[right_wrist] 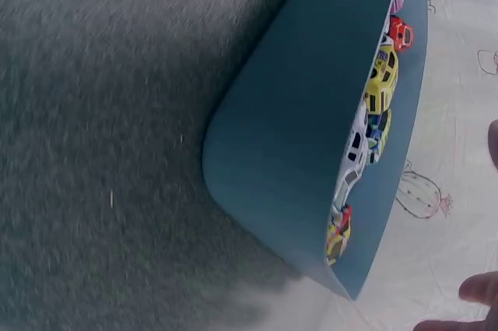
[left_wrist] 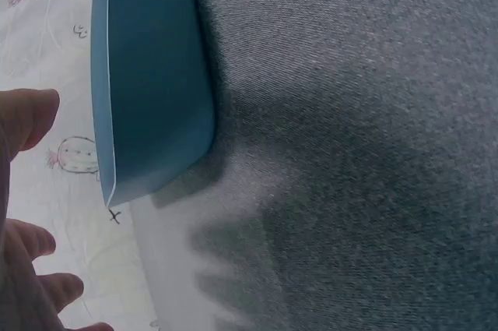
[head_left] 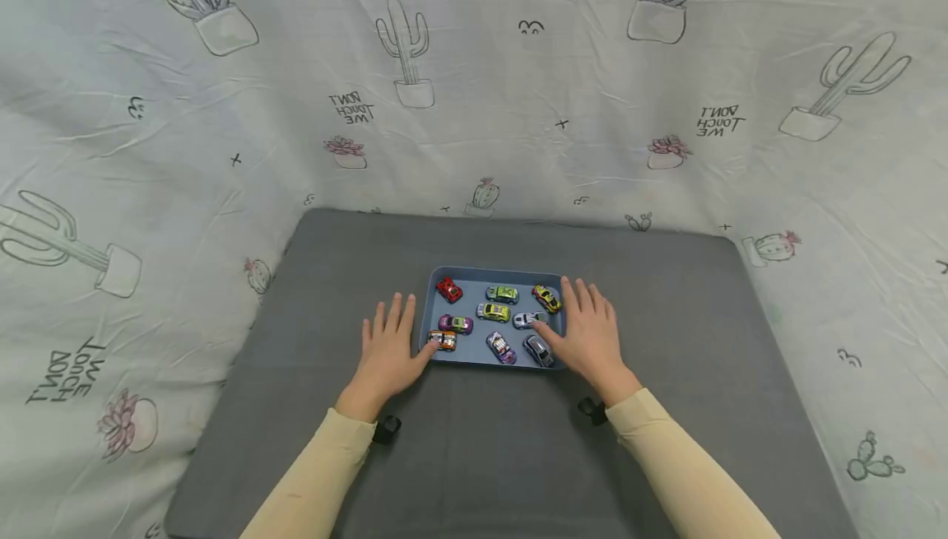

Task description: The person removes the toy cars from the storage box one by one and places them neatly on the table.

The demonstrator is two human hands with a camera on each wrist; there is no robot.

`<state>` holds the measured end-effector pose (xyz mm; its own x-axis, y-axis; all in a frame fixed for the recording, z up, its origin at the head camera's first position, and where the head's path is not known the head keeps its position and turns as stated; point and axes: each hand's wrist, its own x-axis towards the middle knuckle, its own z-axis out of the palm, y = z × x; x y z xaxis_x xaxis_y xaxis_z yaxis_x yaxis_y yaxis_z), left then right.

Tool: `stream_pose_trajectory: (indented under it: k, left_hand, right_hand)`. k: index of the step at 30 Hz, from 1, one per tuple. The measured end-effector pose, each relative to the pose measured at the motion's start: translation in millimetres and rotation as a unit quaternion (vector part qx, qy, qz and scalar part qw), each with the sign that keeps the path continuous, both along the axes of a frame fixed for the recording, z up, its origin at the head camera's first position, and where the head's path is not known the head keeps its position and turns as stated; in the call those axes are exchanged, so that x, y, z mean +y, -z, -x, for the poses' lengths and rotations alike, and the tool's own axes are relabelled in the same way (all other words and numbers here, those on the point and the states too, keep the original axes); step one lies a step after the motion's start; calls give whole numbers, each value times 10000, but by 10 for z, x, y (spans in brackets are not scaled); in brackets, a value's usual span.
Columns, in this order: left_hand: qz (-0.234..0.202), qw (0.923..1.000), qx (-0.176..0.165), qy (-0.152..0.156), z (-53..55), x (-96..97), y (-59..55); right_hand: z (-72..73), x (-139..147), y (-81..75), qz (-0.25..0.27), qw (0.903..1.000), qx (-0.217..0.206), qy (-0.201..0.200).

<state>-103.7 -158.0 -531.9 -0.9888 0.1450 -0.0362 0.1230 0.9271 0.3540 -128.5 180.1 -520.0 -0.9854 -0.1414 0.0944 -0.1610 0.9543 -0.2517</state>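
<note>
A shallow blue-grey tray (head_left: 472, 351) holds several small toy cars. At its left end my left hand (head_left: 388, 356) is spread with fingers straight, the thumb overlapping the near-left corner by an orange car (head_left: 444, 341). My right hand (head_left: 590, 340) is spread at the right end, its thumb over the rim near a silver car (head_left: 527, 320) and a dark grey car (head_left: 539, 350). A red car (head_left: 449, 290) sits at the back left, a yellow-red car (head_left: 546, 299) at the back right. In the right wrist view, cars show above the tray wall (right_wrist: 288, 113).
The tray stands on a dark grey table (head_left: 504, 457). A pale cloth (head_left: 481, 70) printed with cacti hangs behind and at both sides. Small black devices are strapped at the left wrist (head_left: 386, 429) and right wrist (head_left: 592, 411).
</note>
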Motion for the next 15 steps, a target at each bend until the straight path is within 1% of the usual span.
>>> stream_pose_trajectory:
  k: [3, 7, 10, 15]
  left_hand:
    - [-171, 9998, 54, -18, 4, 7, 5]
    - [-727, 9973, -66, -96, 3, 16, 32]
    - [-1188, 9926, -195, -132, -3, 31, 65]
    - [-1721, 9845, -248, -235, 14, 62, 126]
  right_hand:
    - [7, -6, 23, 319, 9992, 104, -203]
    - [15, -21, 77, 766, 9963, 151, -369]
    - [10, -31, 129, 970, 9945, 141, -359]
    - [-9, -40, 183, 1180, 9923, 177, -344]
